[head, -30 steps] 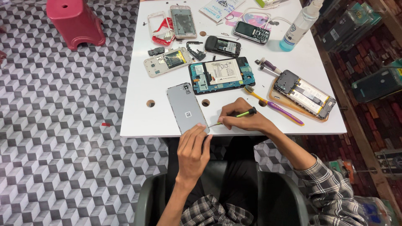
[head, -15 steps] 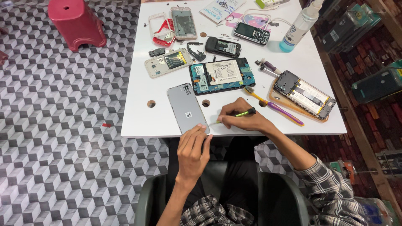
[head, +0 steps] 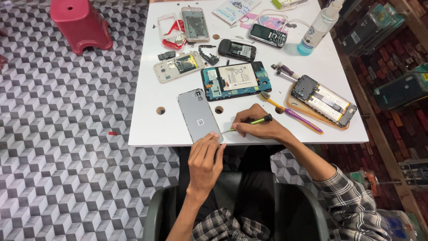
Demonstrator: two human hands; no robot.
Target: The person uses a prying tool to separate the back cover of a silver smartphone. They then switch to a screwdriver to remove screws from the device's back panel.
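Seen from above at a white bench [head: 151,93]: left hand [head: 204,161] steadying the near end of a grey phone [head: 199,115] lying back-up at the bench's near edge, fingertips touching it, grip loose rather than closed; right hand [head: 256,125] just right of the phone, grip closed on a green-handled tool [head: 249,122], tip pointing at the phone's near right corner; farther off, an opened blue-framed phone [head: 235,80], a spray bottle [head: 317,27]; far left on the patterned floor, a red stool [head: 81,23].
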